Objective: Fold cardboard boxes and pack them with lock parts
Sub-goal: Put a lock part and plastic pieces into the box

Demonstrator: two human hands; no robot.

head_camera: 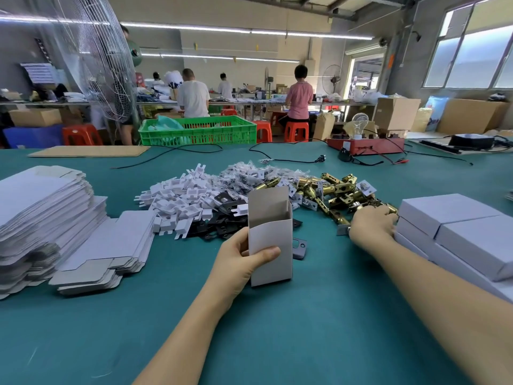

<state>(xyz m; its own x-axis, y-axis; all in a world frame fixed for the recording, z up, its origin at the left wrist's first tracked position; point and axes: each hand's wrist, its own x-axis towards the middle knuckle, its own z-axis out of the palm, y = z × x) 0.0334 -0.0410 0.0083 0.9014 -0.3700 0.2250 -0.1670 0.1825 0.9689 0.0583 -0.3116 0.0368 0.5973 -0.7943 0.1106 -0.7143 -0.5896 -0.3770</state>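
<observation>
Green table (305,315): left hand (238,262) grips open box (270,237); right hand's (372,226) grasp unclear.

Readable text: none that I can make out. White folded box (270,234), blank faces. Stacks of flat box blanks (41,212), blank. Closed white boxes (455,229), unmarked. Brown cartons (394,112) at the far wall, any print too small for me to read.

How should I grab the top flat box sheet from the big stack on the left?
Pinch the top sheet of the stack by its near flap edge, coming from the front right. The sheets fan out there, so one edge lifts free alone.
</observation>
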